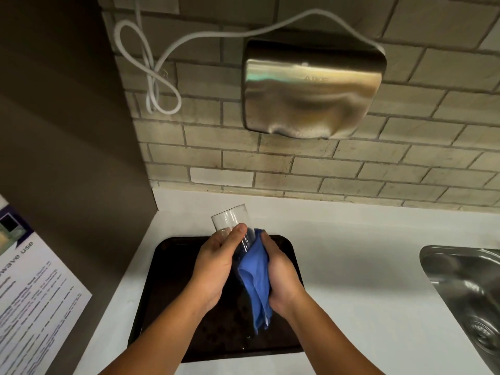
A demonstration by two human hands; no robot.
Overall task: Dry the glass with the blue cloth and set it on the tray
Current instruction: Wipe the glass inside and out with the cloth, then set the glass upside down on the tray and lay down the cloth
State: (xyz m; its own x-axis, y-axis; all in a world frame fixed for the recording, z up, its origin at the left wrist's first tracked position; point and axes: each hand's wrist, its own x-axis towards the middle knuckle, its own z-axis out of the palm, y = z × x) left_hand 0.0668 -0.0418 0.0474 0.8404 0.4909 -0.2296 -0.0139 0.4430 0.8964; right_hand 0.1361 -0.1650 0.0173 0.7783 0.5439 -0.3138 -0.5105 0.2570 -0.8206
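A clear drinking glass (230,219) is held tilted above the black tray (162,280), its far end pointing away from me. My left hand (216,266) grips the glass around its middle, thumb on top. My right hand (281,277) presses the blue cloth (255,277) against the near part of the glass. The cloth hangs down between my palms, and its tail dangles over the tray. The glass's near end is hidden by cloth and fingers.
The tray lies on a white counter (351,253) against a tiled wall. A steel sink (465,288) is at the right. A metal hand dryer (311,87) hangs on the wall above. A brown panel with a printed notice (35,307) stands at the left.
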